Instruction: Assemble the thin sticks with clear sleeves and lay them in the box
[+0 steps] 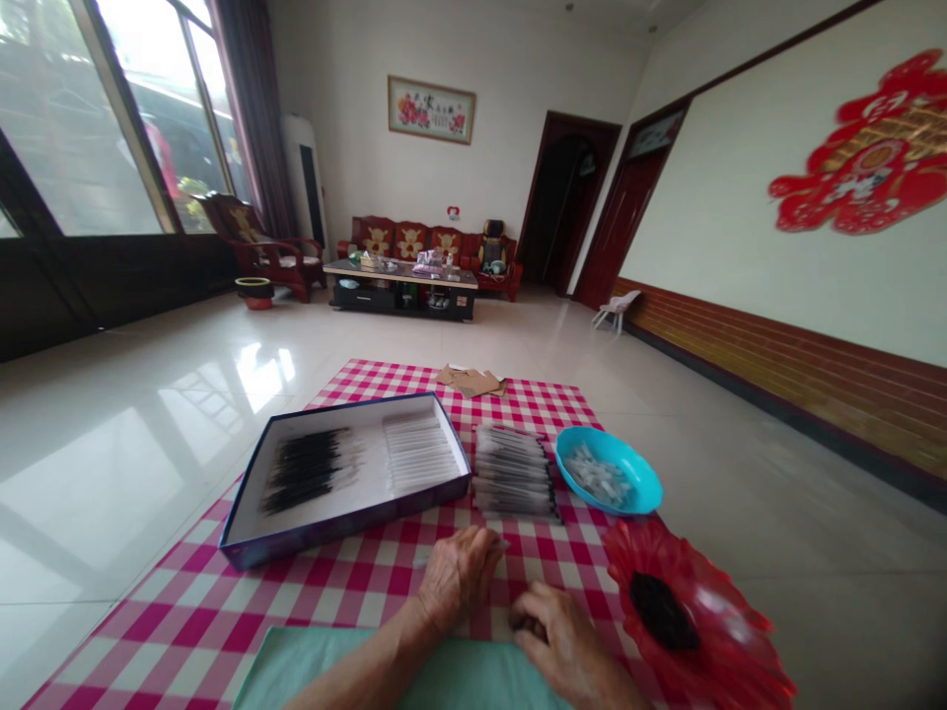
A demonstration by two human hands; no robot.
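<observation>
My left hand is closed in front of the row of sticks, its fingers around a thin translucent tube whose pale end shows past the fingertips. To its right, my right hand curls its fingers low over the cloth; what they hold, if anything, is hidden. Ahead lies a stack of slim dark sticks in clear sleeves. A shallow box on the left has black sticks and clear tubes in it. A blue bowl contains small translucent pieces.
A red flower-shaped dish with small black pieces stands at the right edge. Pink checkered cloth covers the table, with a green cloth nearest me. Torn cardboard lies at the far edge. A low table stands farther off.
</observation>
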